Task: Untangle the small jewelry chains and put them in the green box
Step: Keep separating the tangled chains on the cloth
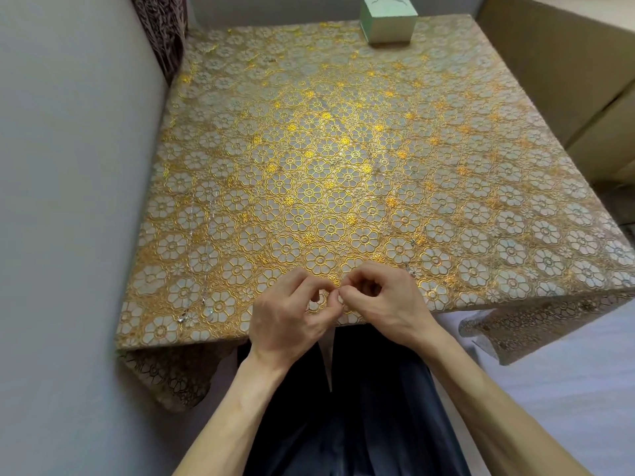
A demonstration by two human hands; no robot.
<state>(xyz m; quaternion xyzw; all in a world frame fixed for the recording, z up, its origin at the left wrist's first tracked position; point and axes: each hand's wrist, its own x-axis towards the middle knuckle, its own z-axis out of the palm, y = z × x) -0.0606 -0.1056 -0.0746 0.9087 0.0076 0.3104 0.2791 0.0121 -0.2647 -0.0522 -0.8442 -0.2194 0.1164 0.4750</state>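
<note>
Silver and barely visible, a thin chain (411,267) is pinched between the curled fingertips of your left hand (292,314) and right hand (381,298) at the gold-flowered tablecloth's (343,149) near edge. A second chain (206,249) lies stretched out at the left. The green box (390,25) stands at the far edge.

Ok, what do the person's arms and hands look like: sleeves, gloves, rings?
Left hand and right hand are bare: no gloves, rings or watch visible. The left forearm and right forearm are uncovered to the frame edge, no sleeve in view.
</note>
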